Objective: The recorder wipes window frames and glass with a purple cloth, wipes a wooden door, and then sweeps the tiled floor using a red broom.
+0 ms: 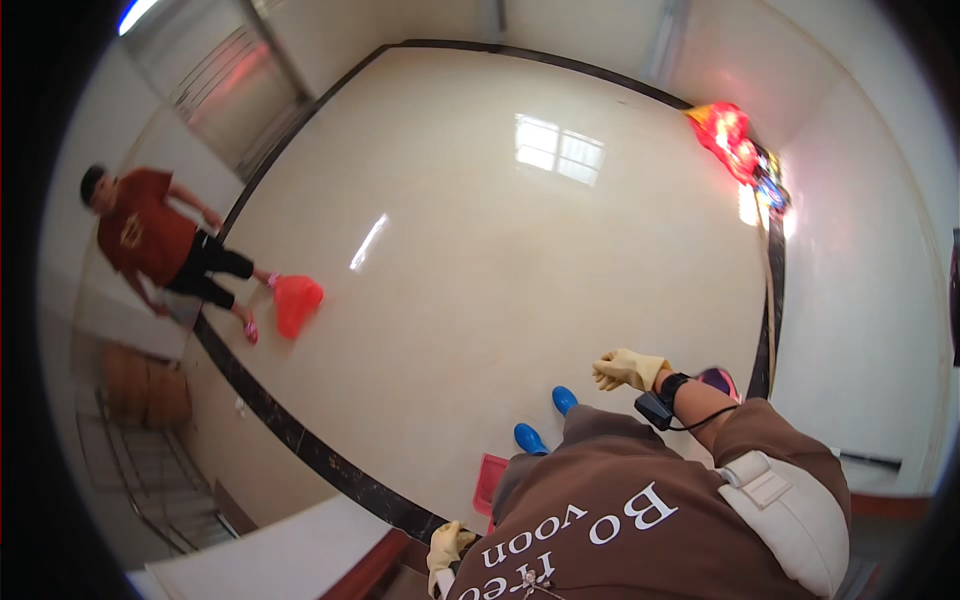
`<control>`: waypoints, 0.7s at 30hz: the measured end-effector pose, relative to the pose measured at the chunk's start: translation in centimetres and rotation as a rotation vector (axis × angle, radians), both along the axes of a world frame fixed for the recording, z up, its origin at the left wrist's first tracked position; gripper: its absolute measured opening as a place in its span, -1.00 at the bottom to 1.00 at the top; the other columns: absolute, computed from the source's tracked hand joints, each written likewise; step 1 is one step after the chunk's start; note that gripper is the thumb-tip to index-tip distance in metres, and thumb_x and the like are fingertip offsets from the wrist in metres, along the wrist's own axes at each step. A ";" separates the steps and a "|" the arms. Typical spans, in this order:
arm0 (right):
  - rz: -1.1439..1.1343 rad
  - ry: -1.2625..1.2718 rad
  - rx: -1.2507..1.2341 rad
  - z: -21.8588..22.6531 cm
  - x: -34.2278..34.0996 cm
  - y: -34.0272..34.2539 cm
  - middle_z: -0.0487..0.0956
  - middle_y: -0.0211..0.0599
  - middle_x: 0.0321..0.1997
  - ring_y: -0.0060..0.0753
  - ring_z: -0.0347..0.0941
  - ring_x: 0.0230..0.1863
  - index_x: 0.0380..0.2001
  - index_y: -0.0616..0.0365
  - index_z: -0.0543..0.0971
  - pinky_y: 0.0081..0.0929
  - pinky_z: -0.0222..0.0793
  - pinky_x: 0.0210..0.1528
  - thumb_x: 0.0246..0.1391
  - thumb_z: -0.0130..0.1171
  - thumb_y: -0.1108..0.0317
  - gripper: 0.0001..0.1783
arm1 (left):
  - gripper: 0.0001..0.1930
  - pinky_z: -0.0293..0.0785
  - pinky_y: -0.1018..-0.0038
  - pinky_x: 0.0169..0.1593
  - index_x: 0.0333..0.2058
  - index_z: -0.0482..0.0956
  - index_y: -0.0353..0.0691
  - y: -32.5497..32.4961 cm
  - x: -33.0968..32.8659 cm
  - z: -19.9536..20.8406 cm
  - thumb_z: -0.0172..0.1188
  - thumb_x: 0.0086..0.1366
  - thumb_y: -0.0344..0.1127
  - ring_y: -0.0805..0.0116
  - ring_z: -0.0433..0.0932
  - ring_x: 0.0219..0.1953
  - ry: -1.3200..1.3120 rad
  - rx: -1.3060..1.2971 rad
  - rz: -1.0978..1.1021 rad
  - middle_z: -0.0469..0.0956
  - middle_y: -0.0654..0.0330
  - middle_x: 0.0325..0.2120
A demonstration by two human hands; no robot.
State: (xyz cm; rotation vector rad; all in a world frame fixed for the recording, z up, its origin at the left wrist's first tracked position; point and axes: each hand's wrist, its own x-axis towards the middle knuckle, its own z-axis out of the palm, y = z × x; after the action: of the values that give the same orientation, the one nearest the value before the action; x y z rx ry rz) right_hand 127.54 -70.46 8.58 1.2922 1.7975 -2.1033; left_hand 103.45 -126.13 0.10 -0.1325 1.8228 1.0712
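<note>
1. The right hand [628,369] wears a pale yellow glove and is raised at the person's right side, over the cream floor [520,250]. Its fingers are loosely curled and hold nothing.
2. A black band with a small black box [660,403] sits on the right wrist, with a thin cable running back along the forearm.
3. The left hand [447,548], also in a yellow glove, is low at the bottom edge, partly hidden by the brown shirt [640,510]. Whether its fingers are open or closed around anything I cannot tell.
4. A red dustpan [490,483] lies on the floor just above the left hand and beside the person's blue shoes [545,420].
5. A dark stripe [300,440] borders the floor on the left and along the far wall.
6. Far left, another person in a red shirt [150,240] stands at the stripe, with a red bag-like thing [296,302] on the floor close to their feet.
7. A bright red and multicoloured bundle [735,140] lies by the far right wall, well apart from both hands.
</note>
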 end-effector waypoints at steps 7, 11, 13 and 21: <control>0.015 0.167 0.027 8.3 -2.5 -5.3 0.65 -0.23 -0.12 -0.43 0.61 -0.13 0.00 0.34 0.60 -0.45 0.58 0.00 0.38 0.14 -0.09 -0.41 | -0.61 0.70 0.25 -0.02 0.21 0.52 -0.24 13.0 -13.1 6.4 0.23 0.46 -0.33 0.21 0.69 -0.20 0.096 0.476 0.167 0.58 0.20 -0.31; 0.041 0.382 0.036 12.9 -4.1 -4.6 0.63 -0.31 -0.08 -0.50 0.55 -0.07 0.01 0.28 0.61 -0.49 0.50 0.09 0.38 0.16 -0.08 -0.45 | -0.44 0.49 0.20 0.32 0.44 0.26 -0.07 27.8 -13.0 18.7 0.15 0.53 -0.27 0.14 0.49 0.21 0.062 0.873 -0.061 0.47 0.03 0.15; 0.014 0.461 0.057 15.5 -4.0 -4.0 0.63 -0.35 -0.09 -0.53 0.53 -0.05 0.01 0.27 0.61 -0.50 0.47 0.13 0.39 0.16 -0.06 -0.47 | -0.36 0.27 0.11 0.47 0.50 0.14 -0.08 35.2 -9.3 24.9 0.13 0.54 -0.21 0.06 0.29 0.39 -0.054 1.078 -0.170 0.29 -0.05 0.35; 0.087 0.709 0.078 24.7 -1.3 -1.9 0.58 -0.18 0.17 -0.32 0.46 0.22 0.24 0.27 0.49 -0.32 0.37 0.30 0.37 0.23 0.02 -0.40 | -0.37 0.06 -0.06 0.55 0.46 0.17 -0.19 54.9 7.5 36.1 0.08 0.56 -0.10 0.07 0.18 0.46 -0.524 1.340 -0.395 0.26 -0.03 0.40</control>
State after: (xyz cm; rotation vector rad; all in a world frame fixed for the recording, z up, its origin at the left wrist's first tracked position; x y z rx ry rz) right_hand 126.19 -72.33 33.32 0.4659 2.1233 -2.6685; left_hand 110.98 -71.21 36.24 0.6544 0.3982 1.5449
